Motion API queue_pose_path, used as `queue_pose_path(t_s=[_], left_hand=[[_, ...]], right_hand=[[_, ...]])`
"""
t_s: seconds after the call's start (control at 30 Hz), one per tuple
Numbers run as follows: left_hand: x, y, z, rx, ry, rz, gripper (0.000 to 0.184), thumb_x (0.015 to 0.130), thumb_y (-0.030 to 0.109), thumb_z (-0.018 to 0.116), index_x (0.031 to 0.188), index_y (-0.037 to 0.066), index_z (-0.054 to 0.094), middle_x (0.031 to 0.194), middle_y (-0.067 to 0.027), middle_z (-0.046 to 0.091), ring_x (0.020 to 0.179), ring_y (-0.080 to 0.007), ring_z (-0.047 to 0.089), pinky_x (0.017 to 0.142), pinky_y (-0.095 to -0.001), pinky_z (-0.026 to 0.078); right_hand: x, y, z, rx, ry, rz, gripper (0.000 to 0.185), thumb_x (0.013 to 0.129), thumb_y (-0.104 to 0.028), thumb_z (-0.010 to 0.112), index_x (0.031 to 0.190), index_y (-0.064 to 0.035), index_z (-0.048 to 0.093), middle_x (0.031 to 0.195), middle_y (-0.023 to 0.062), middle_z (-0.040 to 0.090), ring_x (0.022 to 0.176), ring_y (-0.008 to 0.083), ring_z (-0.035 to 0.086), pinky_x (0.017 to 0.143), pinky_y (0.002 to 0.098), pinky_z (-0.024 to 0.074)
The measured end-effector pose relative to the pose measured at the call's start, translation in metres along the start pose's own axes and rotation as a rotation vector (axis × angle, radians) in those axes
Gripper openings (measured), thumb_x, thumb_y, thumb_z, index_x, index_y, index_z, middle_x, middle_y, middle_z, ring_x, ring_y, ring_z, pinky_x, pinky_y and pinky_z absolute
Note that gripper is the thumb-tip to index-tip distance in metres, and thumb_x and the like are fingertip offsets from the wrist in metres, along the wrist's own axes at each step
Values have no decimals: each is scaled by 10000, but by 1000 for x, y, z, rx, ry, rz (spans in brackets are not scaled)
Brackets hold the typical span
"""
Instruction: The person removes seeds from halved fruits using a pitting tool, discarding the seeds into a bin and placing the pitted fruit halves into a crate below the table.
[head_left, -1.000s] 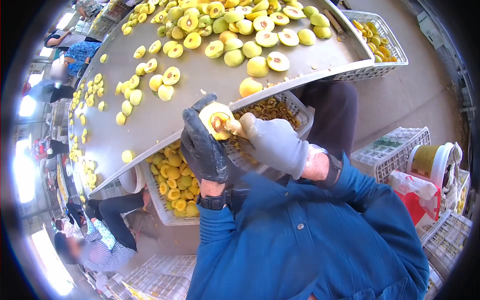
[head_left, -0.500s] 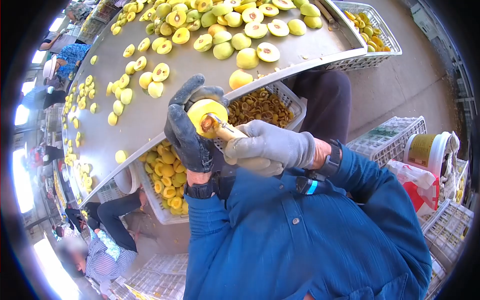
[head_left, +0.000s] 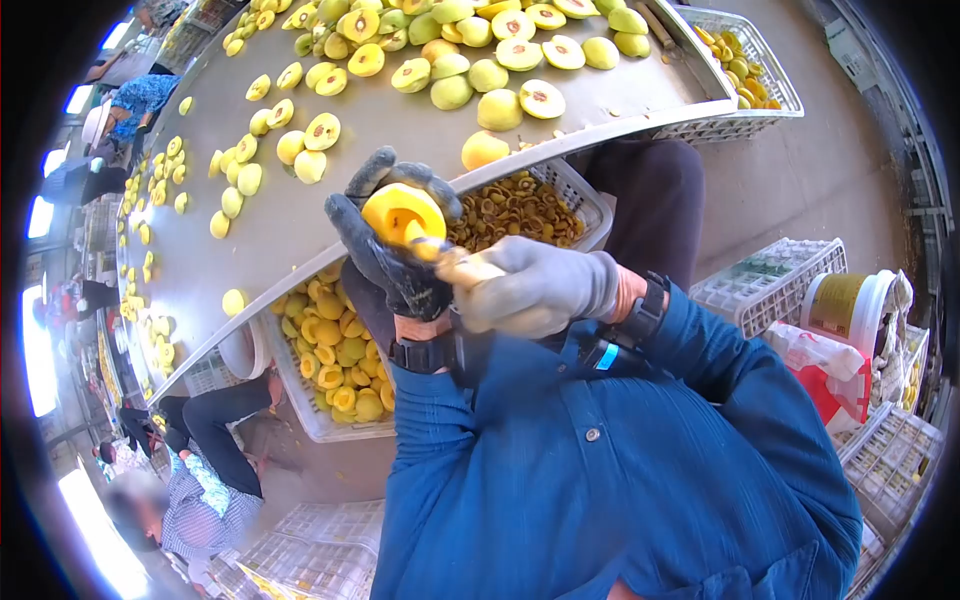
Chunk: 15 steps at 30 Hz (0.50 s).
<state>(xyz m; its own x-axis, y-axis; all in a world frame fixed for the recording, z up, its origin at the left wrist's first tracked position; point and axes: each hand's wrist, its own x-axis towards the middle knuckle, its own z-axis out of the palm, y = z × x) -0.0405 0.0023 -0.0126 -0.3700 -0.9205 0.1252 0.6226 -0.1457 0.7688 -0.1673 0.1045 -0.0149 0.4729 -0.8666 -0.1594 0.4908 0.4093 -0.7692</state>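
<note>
Honestly can't read a single word or number anywhere in this one. Closest thing is the olive-yellow rectangular label [head_left: 832, 304] on the round white plastic bucket [head_left: 874, 310] off to the right; there are darker marks on it, but they're way too small to make out. Same deal with the crinkly red-and-white plastic bag [head_left: 838, 388] just beside it: if that's print on it, I can't tell what it says.

Bright light, white glare at left, fisheye curvature, dark corners
</note>
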Motion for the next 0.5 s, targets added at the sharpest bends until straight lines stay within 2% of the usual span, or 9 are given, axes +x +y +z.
queue_pose_path(t_s=[0.07,0.1,0.17,0.23,0.3,0.37,0.4,0.5], left_hand=[[3,0,-25,142,170,19,631,1004,571,354,1286,28,510,1040,-122,626,866,-246,614,770,-383,526],[4,5,-34,224,263,19,642,1001,577,353,1283,22,511,1037,-133,629,879,-251,621,784,-389,530],[3,18,-67,388,344,103,677,994,597,342,1258,1,525,1013,-158,651,946,-280,637,841,-435,546],[-3,37,-121,597,452,155,628,1011,551,342,1230,3,554,1029,-170,658,965,-282,639,861,-428,545],[-10,66,-173,1015,476,261,532,1024,447,390,1213,-14,579,1051,-175,663,997,-279,639,895,-399,526],[-8,83,-221,1645,436,346,422,1012,325,466,1199,-29,600,1077,-167,671,1021,-270,638,924,-367,501],[-4,85,-235,1832,415,422,380,979,266,532,1216,-22,602,1187,-196,636,1072,-314,616,937,-391,472],[21,61,-160,1752,259,475,357,953,251,581,1188,-15,615,1173,-172,638,1050,-305,620,925,-390,478]], right_hand=[[6,25,-32,-167,50,-27,136,934,-138,582,986,-40,660,721,54,596,639,184,557,605,289,463],[9,25,-38,-437,247,95,139,940,-157,580,986,-52,659,725,82,624,628,238,598,596,323,480],[7,51,-70,-1690,442,204,210,914,-251,624,940,-43,630,765,186,658,687,367,646,606,420,500],[-6,64,-86,-1485,553,148,242,894,-270,635,915,-31,598,789,221,657,738,396,650,635,458,499],[-22,69,-96,-1347,637,99,262,881,-275,644,902,-23,576,789,243,648,765,420,645,659,479,497],[-35,71,-107,-1276,728,47,265,875,-266,649,901,-17,564,767,252,631,766,437,632,678,481,494],[-41,68,-108,-1181,748,5,248,870,-233,664,911,-8,566,779,245,636,782,420,640,691,455,493],[-42,63,-106,-907,836,-38,241,867,-192,674,972,6,585,808,214,650,780,346,655,716,403,494]])
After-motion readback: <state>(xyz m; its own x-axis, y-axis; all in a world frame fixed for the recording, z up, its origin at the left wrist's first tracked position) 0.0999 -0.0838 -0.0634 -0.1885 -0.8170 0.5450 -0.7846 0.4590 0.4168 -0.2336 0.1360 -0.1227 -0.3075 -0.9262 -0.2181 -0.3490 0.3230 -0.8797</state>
